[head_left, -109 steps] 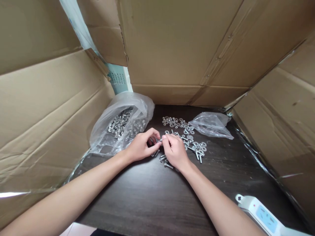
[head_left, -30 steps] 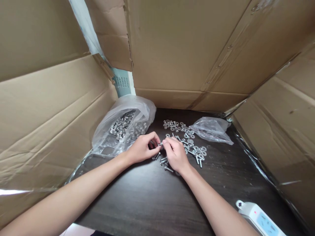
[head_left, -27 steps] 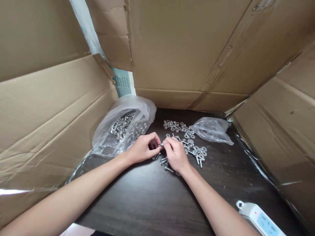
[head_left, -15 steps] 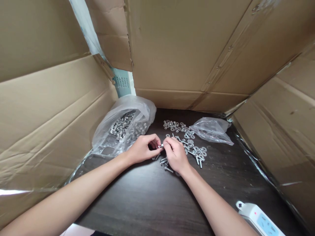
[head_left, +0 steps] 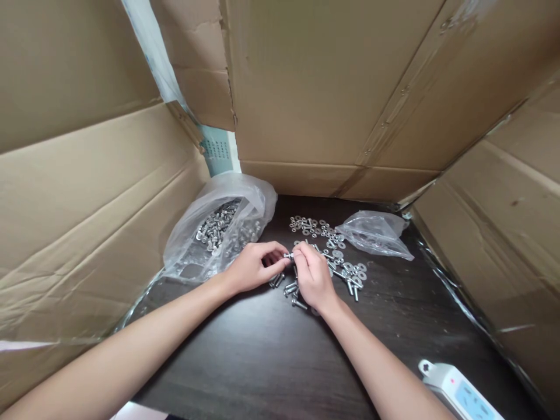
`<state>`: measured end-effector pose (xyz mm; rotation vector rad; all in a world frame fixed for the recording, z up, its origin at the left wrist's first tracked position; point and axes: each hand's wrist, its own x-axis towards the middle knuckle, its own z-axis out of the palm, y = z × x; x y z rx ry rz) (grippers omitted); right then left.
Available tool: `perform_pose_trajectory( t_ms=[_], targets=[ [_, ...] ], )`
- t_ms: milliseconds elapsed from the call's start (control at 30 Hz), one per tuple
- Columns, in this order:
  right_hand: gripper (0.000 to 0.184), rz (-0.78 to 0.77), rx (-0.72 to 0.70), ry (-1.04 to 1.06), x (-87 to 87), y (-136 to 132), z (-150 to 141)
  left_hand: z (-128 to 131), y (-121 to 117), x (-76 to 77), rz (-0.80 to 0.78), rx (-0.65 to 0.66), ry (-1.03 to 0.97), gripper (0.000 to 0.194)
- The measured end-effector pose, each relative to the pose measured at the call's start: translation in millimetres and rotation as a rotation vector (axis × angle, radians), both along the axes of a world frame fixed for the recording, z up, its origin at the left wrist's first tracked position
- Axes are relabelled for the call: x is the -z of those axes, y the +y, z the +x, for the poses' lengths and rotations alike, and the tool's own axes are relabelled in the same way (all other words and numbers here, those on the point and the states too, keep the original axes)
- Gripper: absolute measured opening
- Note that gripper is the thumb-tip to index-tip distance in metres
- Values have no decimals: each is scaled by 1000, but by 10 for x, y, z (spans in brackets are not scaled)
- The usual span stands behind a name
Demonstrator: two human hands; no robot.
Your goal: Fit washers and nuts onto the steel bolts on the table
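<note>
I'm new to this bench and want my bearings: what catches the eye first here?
First, the left hand and right hand meeting at the table's middle, pinching one small bolt between their fingertips. Loose bolts and washers lie scattered just right of them. A clear bag of bolts sits at back left, with cardboard walls all round.

A dark wooden table (head_left: 271, 356) carries loose screws and washers (head_left: 345, 265), two plastic bags (head_left: 219, 230) and a power strip (head_left: 459, 391).
</note>
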<state>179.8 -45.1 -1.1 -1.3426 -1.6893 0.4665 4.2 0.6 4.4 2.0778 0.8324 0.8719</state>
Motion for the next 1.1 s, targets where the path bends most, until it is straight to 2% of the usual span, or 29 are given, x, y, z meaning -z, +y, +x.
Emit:
perform_pose_trajectory(
  t_ms=[433,700,967,1100],
  targets=[
    [14,10,-55,-4,-16,-6,4,-6,19,-39,104,33,212,27],
    [8,22,-25,2,3,-9,-11,-4,33,-42,88,8,185,27],
    [24,35,45,-213,-25,-10,-30,-11,21,-38,77,33,155,21],
    [15,73,48,-197,-15,-16,-40,-12,19,-48,73,37,160,21]
  ],
)
